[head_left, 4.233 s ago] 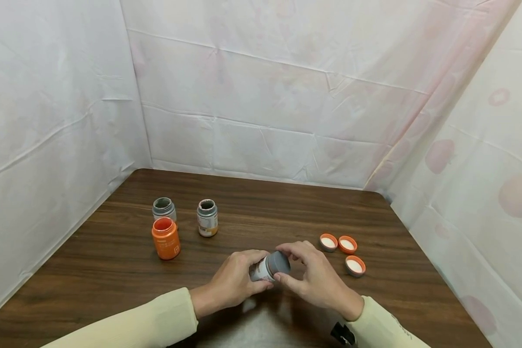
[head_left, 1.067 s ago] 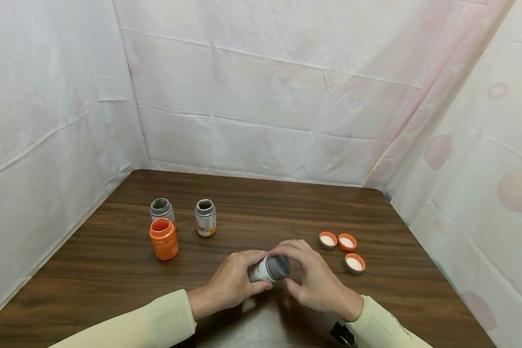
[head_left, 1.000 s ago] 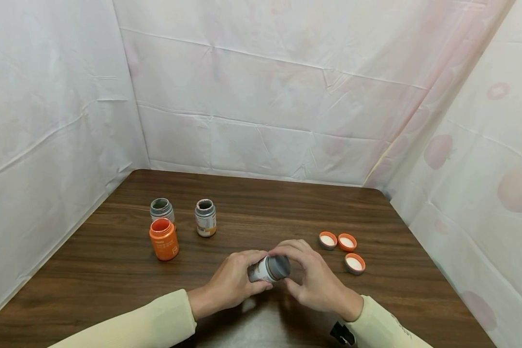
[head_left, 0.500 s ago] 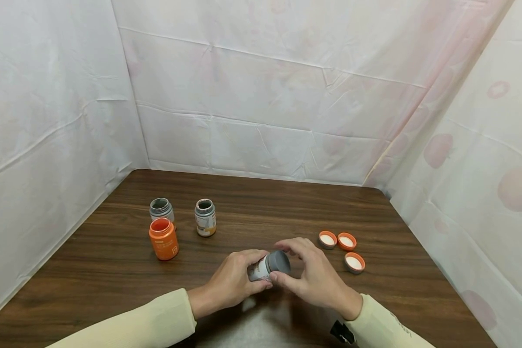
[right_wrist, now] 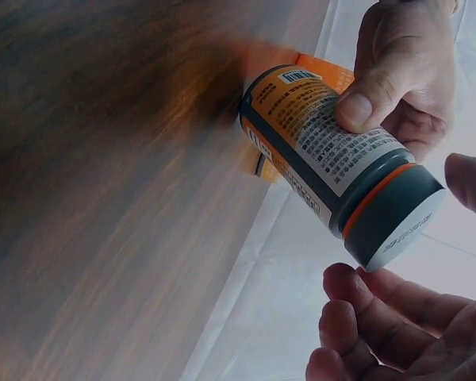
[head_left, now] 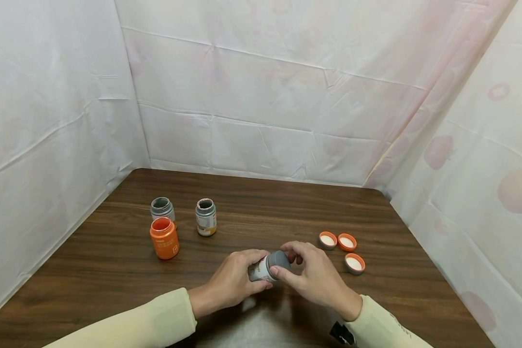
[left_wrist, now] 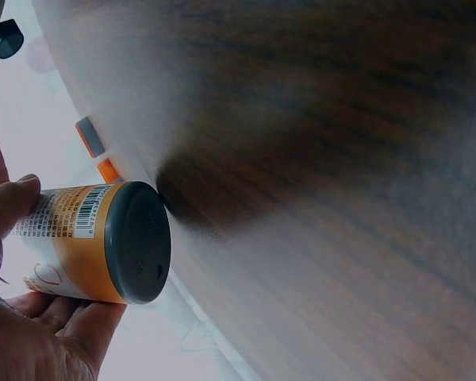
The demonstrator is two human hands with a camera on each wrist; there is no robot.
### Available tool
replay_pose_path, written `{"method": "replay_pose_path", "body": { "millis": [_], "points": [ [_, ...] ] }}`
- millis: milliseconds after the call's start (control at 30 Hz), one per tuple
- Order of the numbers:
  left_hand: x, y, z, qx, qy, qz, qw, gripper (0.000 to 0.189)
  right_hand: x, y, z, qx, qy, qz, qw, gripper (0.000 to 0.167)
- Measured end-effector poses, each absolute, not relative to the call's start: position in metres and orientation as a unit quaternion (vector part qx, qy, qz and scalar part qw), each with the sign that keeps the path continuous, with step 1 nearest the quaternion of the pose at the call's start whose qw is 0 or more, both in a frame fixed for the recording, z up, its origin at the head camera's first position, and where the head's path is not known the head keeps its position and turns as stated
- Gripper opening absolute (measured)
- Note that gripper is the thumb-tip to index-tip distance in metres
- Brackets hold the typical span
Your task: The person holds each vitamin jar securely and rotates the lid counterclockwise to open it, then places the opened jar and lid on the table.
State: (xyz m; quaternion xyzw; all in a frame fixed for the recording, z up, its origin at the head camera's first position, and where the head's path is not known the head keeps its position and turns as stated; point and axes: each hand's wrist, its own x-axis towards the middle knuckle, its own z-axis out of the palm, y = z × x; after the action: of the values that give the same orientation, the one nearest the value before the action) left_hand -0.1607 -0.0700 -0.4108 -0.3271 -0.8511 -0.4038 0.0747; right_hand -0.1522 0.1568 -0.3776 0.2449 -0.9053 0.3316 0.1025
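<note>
A tilted supplement bottle [head_left: 261, 269] with a grey, white and orange label is gripped by my left hand [head_left: 234, 278], thumb on one side and fingers on the other. In the left wrist view its dark base faces the camera. A grey screw cap [right_wrist: 393, 216] sits on its mouth, with an orange band showing under the edge. My right hand [head_left: 315, 275] surrounds the cap loosely. In the right wrist view the fingertips [right_wrist: 345, 279] are right at the cap's lower edge, while the thumb stands slightly off its other side.
On the left of the wooden table [head_left: 252, 203] stand an orange bottle [head_left: 165, 244] and two grey ones, a nearer-centre bottle [head_left: 206, 221] and a partly hidden bottle [head_left: 162, 207], all uncapped. Three caps lie inside-up at right, including the nearest cap [head_left: 355, 263]. White curtains [head_left: 261, 96] enclose the table.
My right fingers closed further round the cap about a second ago, then loosened and shifted around it. The left hand and bottle have barely moved. The loose caps and standing bottles are unchanged.
</note>
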Motion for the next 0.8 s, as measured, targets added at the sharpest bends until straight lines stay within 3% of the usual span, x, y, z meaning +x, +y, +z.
{"method": "replay_pose_path", "body": {
  "millis": [400, 800],
  "points": [
    [-0.1602, -0.0686, -0.4104, -0.327, -0.851, -0.404, 0.073, 0.041, -0.1511, 0.1588, -0.3795, 0.274, -0.899, 0.321, 0.114, 0.038],
    [-0.1597, -0.0696, -0.4103, -0.318, -0.858, -0.396, 0.072, 0.044, -0.1526, 0.1614, -0.3786, 0.329, -0.872, 0.340, 0.124, 0.053]
  ]
}}
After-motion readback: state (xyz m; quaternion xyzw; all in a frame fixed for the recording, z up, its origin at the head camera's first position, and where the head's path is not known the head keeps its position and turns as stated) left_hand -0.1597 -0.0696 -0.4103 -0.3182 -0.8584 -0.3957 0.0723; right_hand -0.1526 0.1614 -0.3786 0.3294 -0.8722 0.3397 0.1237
